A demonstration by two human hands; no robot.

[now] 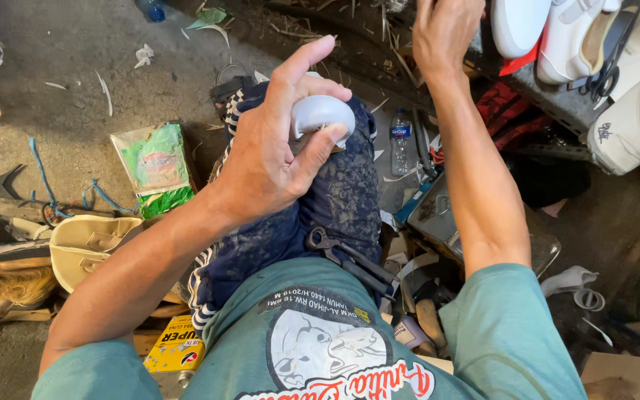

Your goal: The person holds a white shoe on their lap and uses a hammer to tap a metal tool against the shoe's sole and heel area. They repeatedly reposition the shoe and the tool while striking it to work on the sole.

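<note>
We grip a small, smooth pale-grey rounded piece (323,115), seemingly light and rigid, between left hand (264,159) thumb and fingers, while our right hand (446,33) reaches toward white shoes (550,30), its grasp unclear.

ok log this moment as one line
left hand: grips small grey-white rounded object | right hand: raised by white shoes | pliers: on lap
</note>
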